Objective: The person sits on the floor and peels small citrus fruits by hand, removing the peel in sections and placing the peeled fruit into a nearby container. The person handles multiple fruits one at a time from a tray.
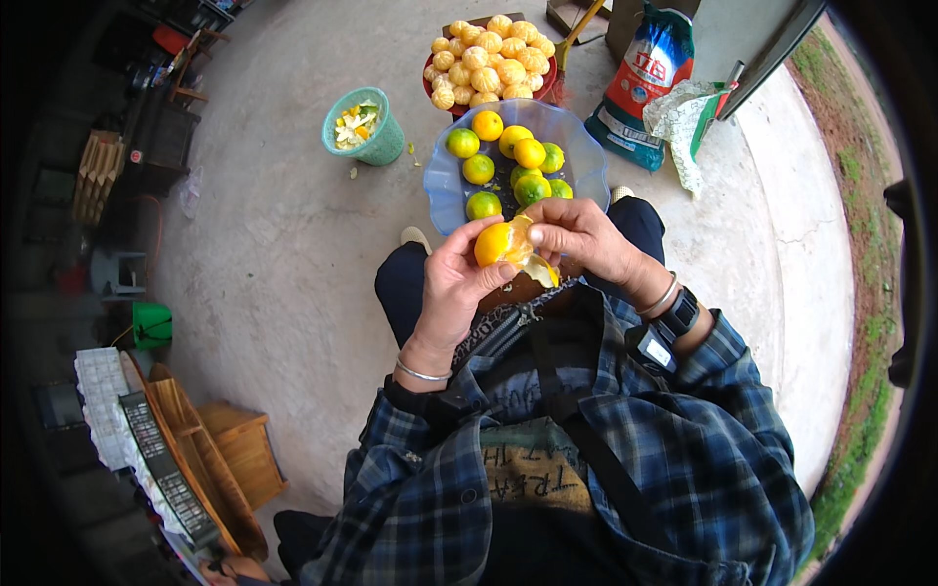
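A partly peeled orange citrus fruit (495, 244) is held by my left hand (458, 275). At its right side, my right hand (579, 238) grips a loosened flap of peel (541, 269), and paler flesh shows between the hands. Just beyond them lies a wavy-edged blue plastic basin (445, 183) holding several unpeeled green and yellow citrus fruits (532, 190). Behind this basin, a red bowl (427, 82) is heaped with several peeled citrus fruits (484, 79). To the left stands a green plastic bin (385, 143) with pieces of peel (357, 126) inside.
A large printed bag (645, 88) stands at the back right, beside a crumpled white and green bag (685, 121) and a broom (564, 58). Small peel scraps (412, 150) lie on the concrete floor near the bin. Wooden furniture (234, 447) and a bright green bucket (152, 326) are at the left.
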A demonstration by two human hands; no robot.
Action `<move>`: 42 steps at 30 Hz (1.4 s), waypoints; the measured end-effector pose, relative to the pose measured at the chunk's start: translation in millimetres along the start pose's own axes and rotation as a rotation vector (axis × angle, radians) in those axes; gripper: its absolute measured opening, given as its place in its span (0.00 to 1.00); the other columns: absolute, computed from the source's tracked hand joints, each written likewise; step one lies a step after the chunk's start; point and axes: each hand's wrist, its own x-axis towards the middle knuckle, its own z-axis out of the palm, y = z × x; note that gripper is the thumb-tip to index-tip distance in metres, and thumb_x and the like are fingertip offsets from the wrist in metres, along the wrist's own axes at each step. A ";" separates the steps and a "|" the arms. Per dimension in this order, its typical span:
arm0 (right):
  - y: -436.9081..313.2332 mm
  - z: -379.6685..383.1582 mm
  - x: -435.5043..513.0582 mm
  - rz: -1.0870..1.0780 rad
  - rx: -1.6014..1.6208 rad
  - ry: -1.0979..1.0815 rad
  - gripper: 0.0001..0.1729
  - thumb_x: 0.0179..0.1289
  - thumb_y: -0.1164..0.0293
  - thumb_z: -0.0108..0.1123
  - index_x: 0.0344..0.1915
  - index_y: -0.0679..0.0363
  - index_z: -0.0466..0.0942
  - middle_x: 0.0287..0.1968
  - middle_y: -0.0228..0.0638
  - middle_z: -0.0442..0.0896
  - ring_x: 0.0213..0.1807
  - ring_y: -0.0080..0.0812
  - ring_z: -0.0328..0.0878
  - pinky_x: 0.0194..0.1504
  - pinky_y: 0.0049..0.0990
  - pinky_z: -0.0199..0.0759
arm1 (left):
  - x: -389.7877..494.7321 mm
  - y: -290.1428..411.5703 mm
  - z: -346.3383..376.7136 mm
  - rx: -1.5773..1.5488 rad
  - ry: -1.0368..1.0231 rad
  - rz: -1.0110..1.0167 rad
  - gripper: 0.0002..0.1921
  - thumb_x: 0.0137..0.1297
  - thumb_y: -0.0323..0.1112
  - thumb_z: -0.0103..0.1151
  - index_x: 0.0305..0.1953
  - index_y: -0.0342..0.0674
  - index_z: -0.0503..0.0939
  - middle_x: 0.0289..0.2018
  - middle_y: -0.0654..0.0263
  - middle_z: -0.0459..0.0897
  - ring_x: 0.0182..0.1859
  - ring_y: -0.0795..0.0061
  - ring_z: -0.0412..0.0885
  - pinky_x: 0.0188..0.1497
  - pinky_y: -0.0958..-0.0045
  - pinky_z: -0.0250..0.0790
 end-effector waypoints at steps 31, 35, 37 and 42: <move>17.4 13.5 0.7 -0.298 -0.502 0.235 0.10 0.69 0.69 0.58 0.37 0.67 0.79 0.26 0.40 0.80 0.27 0.35 0.81 0.32 0.28 0.75 | -0.4 -2.7 4.4 -0.003 0.065 0.062 0.27 0.58 0.21 0.68 0.59 0.29 0.71 0.50 0.61 0.80 0.52 0.75 0.79 0.57 0.75 0.73; 12.1 12.0 -2.5 -0.080 -0.160 0.158 0.14 0.72 0.66 0.55 0.33 0.65 0.77 0.22 0.31 0.76 0.23 0.23 0.76 0.28 0.25 0.72 | -1.2 0.6 0.6 -0.041 0.025 0.010 0.27 0.61 0.26 0.66 0.61 0.29 0.70 0.51 0.61 0.79 0.53 0.75 0.79 0.54 0.75 0.73; 8.0 9.1 -4.3 0.069 -0.005 0.100 0.16 0.74 0.65 0.53 0.33 0.65 0.78 0.22 0.27 0.75 0.23 0.17 0.74 0.26 0.20 0.71 | -0.9 0.3 -1.0 -0.080 0.012 -0.001 0.27 0.63 0.28 0.65 0.62 0.29 0.69 0.52 0.60 0.79 0.53 0.74 0.79 0.53 0.74 0.73; 1.9 4.2 -5.1 0.095 0.112 0.052 0.19 0.73 0.59 0.56 0.34 0.65 0.78 0.24 0.26 0.75 0.25 0.17 0.73 0.29 0.19 0.69 | -0.1 -1.1 -3.2 -0.186 -0.011 -0.022 0.27 0.65 0.30 0.63 0.63 0.30 0.68 0.54 0.59 0.78 0.55 0.71 0.78 0.56 0.70 0.73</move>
